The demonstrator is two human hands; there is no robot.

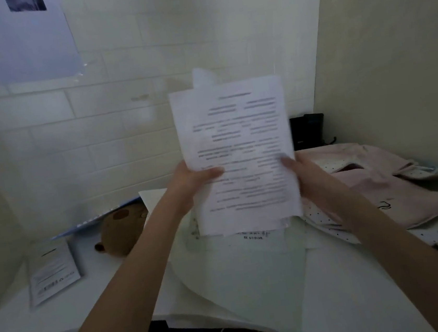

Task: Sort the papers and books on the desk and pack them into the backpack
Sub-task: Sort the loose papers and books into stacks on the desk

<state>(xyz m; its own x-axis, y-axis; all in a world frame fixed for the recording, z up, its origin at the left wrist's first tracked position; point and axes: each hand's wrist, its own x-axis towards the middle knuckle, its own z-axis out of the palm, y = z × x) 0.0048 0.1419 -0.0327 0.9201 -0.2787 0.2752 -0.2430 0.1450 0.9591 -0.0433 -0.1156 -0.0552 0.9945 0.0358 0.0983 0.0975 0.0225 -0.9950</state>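
Both hands grip a stack of printed papers [235,153] upright above the white bench [337,302], the left hand [190,185] clamped on its left edge, the right hand [315,179] on its right edge, beside the pink backpack [395,186].

i hold the paper stack [235,153] above the surface [350,301]; loose sheets [247,277] lie below it, plush toy [121,231] left, backpack [384,190] right.
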